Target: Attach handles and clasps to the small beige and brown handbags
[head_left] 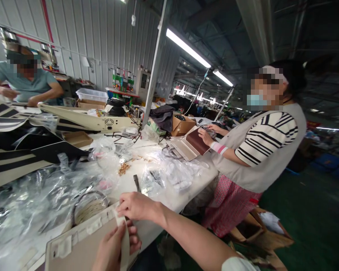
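A flat beige bag panel (84, 244) lies tilted at the near edge of the table, with pale tape-like patches along its upper edge. A curved grey handle (72, 214) rises behind that edge. My left hand (113, 244) is closed on a cream strip (125, 244) that hangs over the panel's right end. Above it, my right hand (138, 206) pinches the strip's upper end against the panel's corner, and its fingertips partly hide the contact. A dark metal tool (136, 183), its kind unclear, lies just beyond my right hand.
Clear plastic bags (169, 175) and small gold-coloured parts (123, 168) cover parts of the white table (155, 235). Black-and-cream striped pieces (19, 162) are piled left. A co-worker (260, 150) at right handles a brown-and-beige piece (196, 145); another person (31, 81) works at far left.
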A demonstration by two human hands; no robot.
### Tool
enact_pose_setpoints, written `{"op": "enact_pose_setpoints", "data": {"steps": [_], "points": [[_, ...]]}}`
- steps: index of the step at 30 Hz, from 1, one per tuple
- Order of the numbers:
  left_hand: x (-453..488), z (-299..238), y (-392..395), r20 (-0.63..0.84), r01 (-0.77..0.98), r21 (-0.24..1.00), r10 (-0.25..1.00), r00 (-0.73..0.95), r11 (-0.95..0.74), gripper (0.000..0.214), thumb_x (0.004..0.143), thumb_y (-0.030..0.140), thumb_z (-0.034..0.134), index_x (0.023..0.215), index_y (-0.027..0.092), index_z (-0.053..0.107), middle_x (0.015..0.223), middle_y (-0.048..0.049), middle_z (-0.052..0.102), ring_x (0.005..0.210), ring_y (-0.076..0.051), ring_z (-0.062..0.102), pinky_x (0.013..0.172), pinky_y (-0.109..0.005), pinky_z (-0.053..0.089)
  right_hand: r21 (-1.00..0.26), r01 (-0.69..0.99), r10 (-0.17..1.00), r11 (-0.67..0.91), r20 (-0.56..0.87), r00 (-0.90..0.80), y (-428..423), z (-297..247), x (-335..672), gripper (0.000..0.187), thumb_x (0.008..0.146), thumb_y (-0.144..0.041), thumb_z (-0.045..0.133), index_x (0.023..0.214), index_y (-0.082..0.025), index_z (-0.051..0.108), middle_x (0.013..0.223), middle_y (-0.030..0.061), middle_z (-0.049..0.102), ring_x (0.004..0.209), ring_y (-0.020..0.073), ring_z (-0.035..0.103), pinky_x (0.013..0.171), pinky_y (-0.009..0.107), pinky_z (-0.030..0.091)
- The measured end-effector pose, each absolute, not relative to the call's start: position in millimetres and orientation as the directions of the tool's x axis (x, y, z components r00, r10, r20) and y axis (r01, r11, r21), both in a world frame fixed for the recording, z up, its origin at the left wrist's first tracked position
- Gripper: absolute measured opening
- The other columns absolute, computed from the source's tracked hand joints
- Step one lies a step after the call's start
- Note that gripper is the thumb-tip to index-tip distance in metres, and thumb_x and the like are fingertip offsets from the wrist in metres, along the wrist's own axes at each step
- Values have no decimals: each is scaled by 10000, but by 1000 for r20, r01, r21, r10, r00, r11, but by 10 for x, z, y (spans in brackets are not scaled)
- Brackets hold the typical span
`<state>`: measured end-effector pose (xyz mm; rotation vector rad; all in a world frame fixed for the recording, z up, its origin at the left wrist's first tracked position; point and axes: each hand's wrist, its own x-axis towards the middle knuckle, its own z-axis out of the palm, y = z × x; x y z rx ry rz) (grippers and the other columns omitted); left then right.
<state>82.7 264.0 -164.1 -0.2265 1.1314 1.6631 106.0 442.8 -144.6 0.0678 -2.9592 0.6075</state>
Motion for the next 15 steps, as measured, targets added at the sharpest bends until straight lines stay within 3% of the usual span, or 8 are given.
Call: {"op": "enact_pose_setpoints", "data": {"steps": [7,15], "points": [[879,-1646,2606,-584,-780,626,657,-477,-11,96,1110,126,612,1122,71,689,860,-127,755,588,-198,711,604,-364,703,-454,-77,-24,888,121,-992,4436,-1394,1076,185,1046,-248,814,873,-193,849,1026,7,723,852,132,672,812,234,469],[898,-1596,2604,-598,-789,614,644,-477,-15,79,1088,121,636,1074,88,706,844,-124,750,564,-208,712,564,-348,687,-445,-35,10,895,97,-995,4403,-1333,1074,153,1031,-236,825,887,-201,861,1030,12,748,865,139,680,794,228,478]]}}
